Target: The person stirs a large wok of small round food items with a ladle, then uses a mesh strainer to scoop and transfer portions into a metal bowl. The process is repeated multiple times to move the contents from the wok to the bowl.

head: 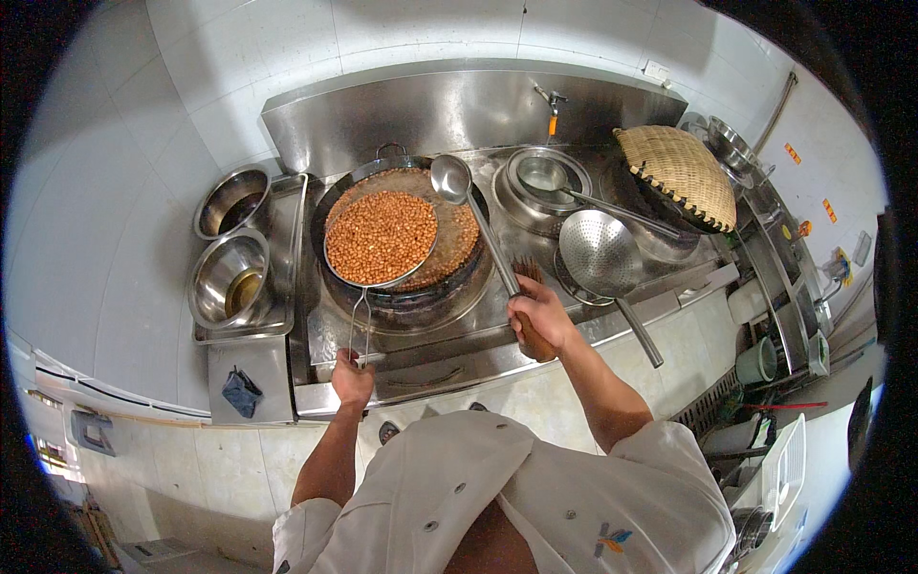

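Observation:
My left hand (pixel 353 380) grips the wire handle of a round strainer (pixel 361 310). A heap of reddish-brown peanuts (pixel 381 240) fills it, over a black wok (pixel 323 251) where more peanuts sit in frothy oil (pixel 459 237). Closed around the handle of a steel ladle (pixel 489 233) is my right hand (pixel 543 316). The ladle's bowl is over the wok's right side, tilted, and looks bare. Brown bristles of a brush (pixel 527 268) show just beyond my right hand; whether I hold it too is unclear.
Two steel bowls (pixel 228 276) with dark liquid stand on a tray at left. Right of the wok are a pot with a ladle (pixel 543 174), a perforated skimmer (pixel 601 251) overhanging the stove's front, and a woven bamboo basket (pixel 678 176). A tap (pixel 552 107) projects behind; a dark cloth (pixel 242 391) lies front left.

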`<state>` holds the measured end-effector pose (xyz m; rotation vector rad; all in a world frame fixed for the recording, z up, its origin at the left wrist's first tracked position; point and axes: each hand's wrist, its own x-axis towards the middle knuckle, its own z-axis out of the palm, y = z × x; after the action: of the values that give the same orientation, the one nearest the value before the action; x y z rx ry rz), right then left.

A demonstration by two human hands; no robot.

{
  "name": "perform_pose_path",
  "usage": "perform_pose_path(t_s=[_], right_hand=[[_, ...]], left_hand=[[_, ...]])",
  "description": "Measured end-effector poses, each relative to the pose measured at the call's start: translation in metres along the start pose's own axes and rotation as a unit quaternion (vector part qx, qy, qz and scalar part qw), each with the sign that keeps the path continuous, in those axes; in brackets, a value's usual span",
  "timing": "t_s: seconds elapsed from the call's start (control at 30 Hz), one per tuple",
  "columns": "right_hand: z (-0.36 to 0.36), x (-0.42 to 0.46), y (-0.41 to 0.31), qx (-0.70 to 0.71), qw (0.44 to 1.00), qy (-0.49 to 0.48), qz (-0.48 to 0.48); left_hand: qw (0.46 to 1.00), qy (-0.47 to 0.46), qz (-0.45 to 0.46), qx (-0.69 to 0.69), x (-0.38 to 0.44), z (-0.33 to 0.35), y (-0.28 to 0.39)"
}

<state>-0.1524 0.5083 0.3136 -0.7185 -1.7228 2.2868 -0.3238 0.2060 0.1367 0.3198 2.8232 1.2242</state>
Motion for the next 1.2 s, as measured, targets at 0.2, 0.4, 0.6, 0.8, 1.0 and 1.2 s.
perform_pose_path(t_s=[0.2, 0.4, 0.6, 0.8, 1.0, 1.2], right_hand=[[0.006, 0.007, -0.011, 0.133, 0.988, 0.004, 0.075], [0.013, 0.001, -0.032, 0.134, 0.988, -0.015, 0.075], [0.009, -0.007, -0.057, 0.159, 0.984, -0.041, 0.073], [0.001, -0.008, -0.063, 0.161, 0.982, -0.049, 0.080], [-0.012, -0.007, -0.075, 0.172, 0.976, -0.100, 0.094], [-0.018, -0.012, -0.084, 0.166, 0.974, -0.109, 0.105]], left_hand=[[0.999, 0.018, 0.026, 0.007, 0.003, 0.007, -0.013], [0.999, -0.020, -0.023, 0.007, 0.002, 0.001, -0.007], [0.999, -0.001, 0.014, 0.048, 0.005, -0.002, -0.007], [0.998, 0.016, 0.021, 0.060, 0.010, -0.006, -0.004], [0.994, 0.037, 0.065, 0.081, 0.014, -0.024, 0.011], [0.992, 0.037, 0.049, 0.108, 0.014, -0.036, 0.021]])
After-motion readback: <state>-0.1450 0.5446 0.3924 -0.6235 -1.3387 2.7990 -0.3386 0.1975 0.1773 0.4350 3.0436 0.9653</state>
